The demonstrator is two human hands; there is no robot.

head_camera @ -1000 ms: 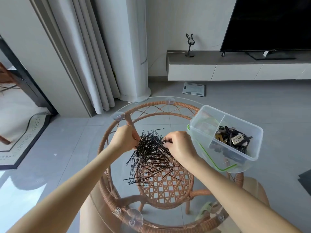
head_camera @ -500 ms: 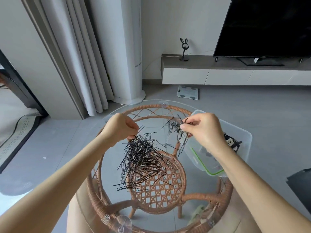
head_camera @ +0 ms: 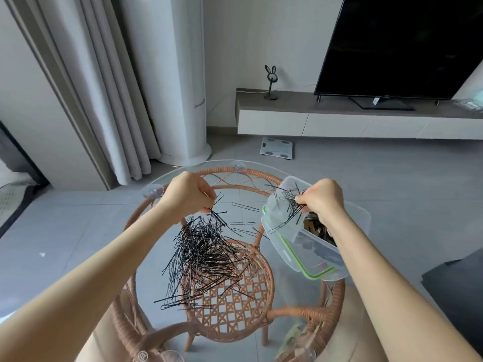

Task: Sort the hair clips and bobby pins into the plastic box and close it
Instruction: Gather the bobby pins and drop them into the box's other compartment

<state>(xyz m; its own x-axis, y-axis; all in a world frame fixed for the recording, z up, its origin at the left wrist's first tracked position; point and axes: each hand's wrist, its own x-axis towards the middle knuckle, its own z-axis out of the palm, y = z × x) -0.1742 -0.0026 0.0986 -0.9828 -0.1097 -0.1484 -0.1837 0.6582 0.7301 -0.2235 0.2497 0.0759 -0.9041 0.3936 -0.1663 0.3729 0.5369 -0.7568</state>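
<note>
A big heap of black bobby pins (head_camera: 206, 254) lies on the round glass tabletop (head_camera: 146, 246). My left hand (head_camera: 188, 192) pinches a few pins at the heap's far edge. My right hand (head_camera: 322, 198) holds a bunch of bobby pins (head_camera: 290, 205) over the near-left compartment of the clear plastic box (head_camera: 363, 218), which stands at the table's right on its green-sealed lid (head_camera: 317, 274). Dark hair clips (head_camera: 312, 226) lie in the box's other compartment, partly hidden by my right wrist. A few stray pins (head_camera: 243, 223) lie between heap and box.
The glass top sits on a rattan frame (head_camera: 230, 296) with suction cups. Behind are a white column unit (head_camera: 177, 79), curtains (head_camera: 104, 82), a low TV bench (head_camera: 339, 118) with a television, and a bathroom scale (head_camera: 277, 147) on the grey floor.
My right hand has lifted a bunch of pins from the heap and carried it rightwards over the box. My left hand stayed at the heap's far edge. The view tilted.
</note>
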